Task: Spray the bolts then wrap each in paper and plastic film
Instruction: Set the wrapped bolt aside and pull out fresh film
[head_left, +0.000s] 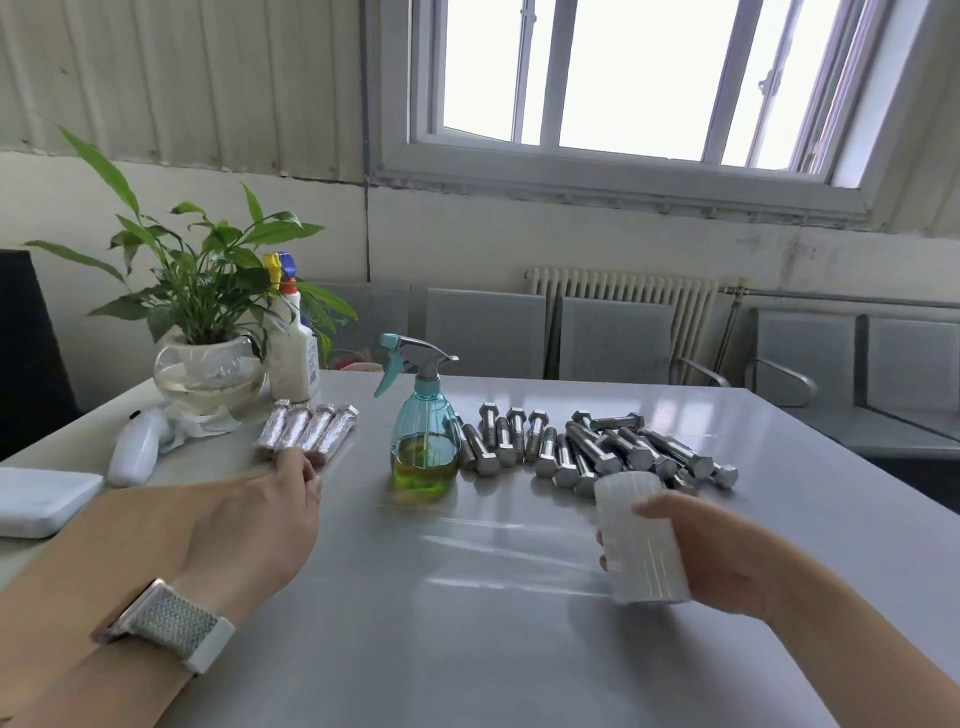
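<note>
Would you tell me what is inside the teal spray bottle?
The spray bottle holds yellow-green liquid filling roughly its lower third, with a dip tube running down into it. Nothing else shows inside.

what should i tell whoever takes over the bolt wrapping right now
Left hand: reaching to the row of wrapped bolts at the table's left, fingertips at the near end of one; whether it grips cannot be told.
Right hand: holds the roll of plastic film, with a clear sheet of film pulled out to its left over the table.
Spray bottle: upright mid-table, some yellow-green liquid left.
Done: at least four bolts wrapped.
Left: the pile of bare bolts right of the bottle, all still unwrapped. Whether they have been sprayed cannot be told, and no wrapping paper is plainly in view.
</note>
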